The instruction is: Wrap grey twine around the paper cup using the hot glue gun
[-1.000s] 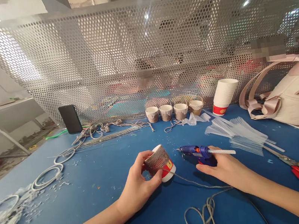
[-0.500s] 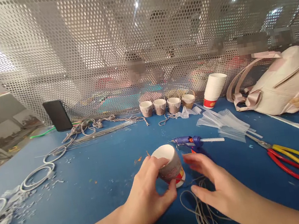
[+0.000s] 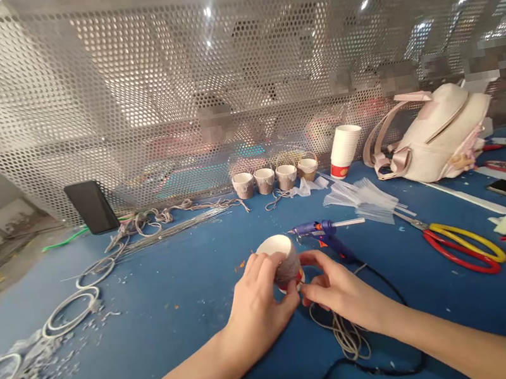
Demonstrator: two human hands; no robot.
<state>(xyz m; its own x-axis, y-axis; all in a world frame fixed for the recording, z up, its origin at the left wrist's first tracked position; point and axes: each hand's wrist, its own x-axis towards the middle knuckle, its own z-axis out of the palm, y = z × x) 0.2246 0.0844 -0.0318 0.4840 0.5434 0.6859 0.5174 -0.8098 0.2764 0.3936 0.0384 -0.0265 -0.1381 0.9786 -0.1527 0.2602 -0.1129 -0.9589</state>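
Observation:
A paper cup (image 3: 289, 267) stands tilted in front of me, wound with grey cord over its upper part, with a red and white band showing below. My left hand (image 3: 260, 297) grips it from the left, fingers over the rim side and thumb low on the front. Close against the cup's right side, my right hand (image 3: 333, 286) has its thumb and fingers drawn together at the cord near the base; the exact pinch is partly hidden. Loose grey cord (image 3: 348, 338) lies in loops on the table beneath the right hand.
Beyond the cup lies a blue glue gun (image 3: 317, 230), its black cable (image 3: 394, 295) curving right. Scissors (image 3: 468, 248), plastic strips (image 3: 364, 197), stacked cups (image 3: 346, 152), a backpack (image 3: 441, 134), small cord-wrapped buckets (image 3: 264, 181) and a phone (image 3: 91, 207) surround it. Wire rings (image 3: 70, 308) lie left.
My right hand has moved in to the cup and its fingers have closed at the cord. The view has shifted right, showing more of the table there. My left hand keeps its grip.

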